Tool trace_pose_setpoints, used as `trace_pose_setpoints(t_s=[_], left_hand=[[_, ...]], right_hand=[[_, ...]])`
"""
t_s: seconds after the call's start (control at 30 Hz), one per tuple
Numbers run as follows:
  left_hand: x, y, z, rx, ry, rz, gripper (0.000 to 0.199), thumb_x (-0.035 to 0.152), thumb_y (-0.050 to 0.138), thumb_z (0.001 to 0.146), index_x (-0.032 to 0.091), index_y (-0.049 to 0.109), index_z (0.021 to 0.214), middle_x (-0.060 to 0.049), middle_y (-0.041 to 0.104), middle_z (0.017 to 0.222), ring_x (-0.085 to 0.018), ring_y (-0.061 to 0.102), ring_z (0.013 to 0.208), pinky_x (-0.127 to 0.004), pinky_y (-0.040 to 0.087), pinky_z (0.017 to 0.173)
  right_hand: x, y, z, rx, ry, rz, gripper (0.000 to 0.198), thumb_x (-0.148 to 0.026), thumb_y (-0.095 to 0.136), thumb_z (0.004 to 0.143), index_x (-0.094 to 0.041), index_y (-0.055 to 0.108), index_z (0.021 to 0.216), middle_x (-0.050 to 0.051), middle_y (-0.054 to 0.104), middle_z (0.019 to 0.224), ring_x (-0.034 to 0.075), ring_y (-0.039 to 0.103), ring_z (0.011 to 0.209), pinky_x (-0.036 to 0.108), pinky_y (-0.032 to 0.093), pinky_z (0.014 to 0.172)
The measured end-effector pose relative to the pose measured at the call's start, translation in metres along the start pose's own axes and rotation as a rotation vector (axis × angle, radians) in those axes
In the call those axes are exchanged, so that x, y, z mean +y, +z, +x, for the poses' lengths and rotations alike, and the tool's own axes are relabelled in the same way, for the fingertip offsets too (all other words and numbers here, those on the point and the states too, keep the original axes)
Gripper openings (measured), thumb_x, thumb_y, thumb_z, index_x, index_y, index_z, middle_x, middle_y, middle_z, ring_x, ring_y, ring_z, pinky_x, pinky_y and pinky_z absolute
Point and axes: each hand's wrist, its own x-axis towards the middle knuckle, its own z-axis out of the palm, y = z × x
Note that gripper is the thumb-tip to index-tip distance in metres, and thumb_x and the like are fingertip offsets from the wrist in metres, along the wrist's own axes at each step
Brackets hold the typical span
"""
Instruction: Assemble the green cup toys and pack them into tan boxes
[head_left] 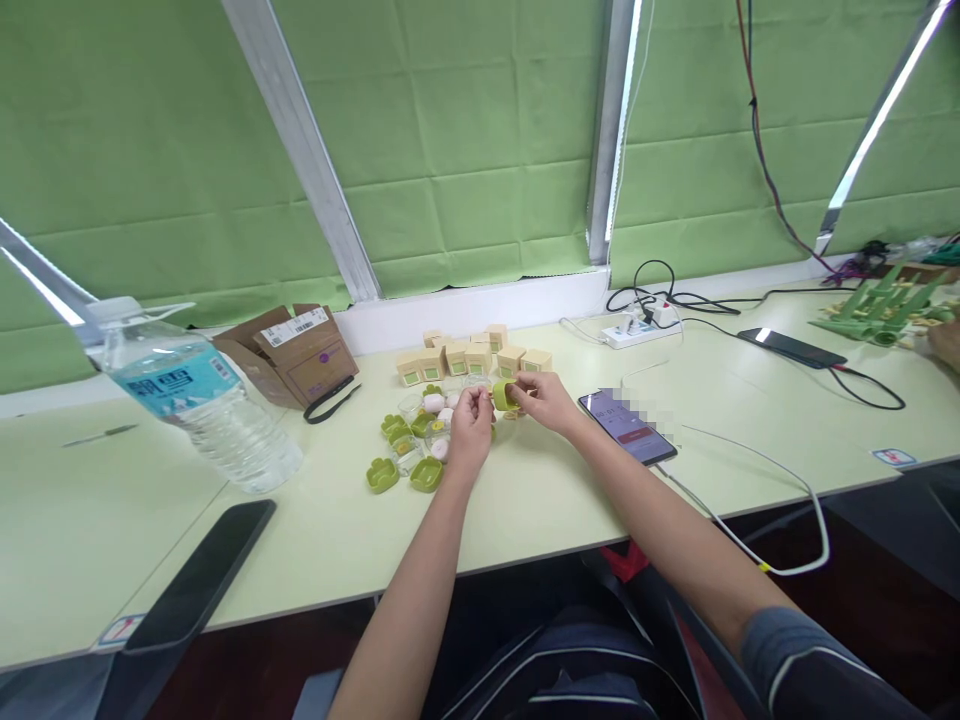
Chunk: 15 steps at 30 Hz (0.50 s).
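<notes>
Over the middle of the table, my right hand point(546, 400) grips a small olive-green plastic piece point(502, 396) with thumb and fingers. My left hand point(471, 425) is closed in a pinch right beside that piece; what lies between its fingertips is too small to make out. Around and left of my left hand are loose parts: green flower-shaped cups point(382, 475), a green square-ish cup point(426, 475), clear plastic pieces point(409, 457) and pale pink round pieces point(434, 403). Behind the hands, several cream block-shaped pieces with green windows point(457, 358) stand in a cluster.
At left are a large water bottle point(202, 400), an open cardboard box point(300, 355), a black strap point(331, 402), a pen point(101, 436) and a black phone point(202, 575). Rightward lie a lit phone point(628, 428), its white cable, a power strip point(641, 330), another phone point(792, 348) and green parts near another person's hand point(946, 342).
</notes>
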Motion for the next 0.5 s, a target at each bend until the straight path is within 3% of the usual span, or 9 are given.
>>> trace_pose_setpoints(t_s=[0.5], left_hand=[[-0.005,0.001,-0.001,-0.060,0.053,0.065,0.037,0.056,0.052,0.096,0.020,0.059,0.091,0.003,0.054,0.065,-0.011,0.049,0.057,-0.021,0.036,0.053]], right_hand=[[-0.004,0.000,-0.001,0.032,-0.010,-0.041,0.026,-0.034,0.056,0.087,-0.016,0.061,0.069,0.000,0.061,0.062,0.011,0.053,0.057,0.022,0.040,0.056]])
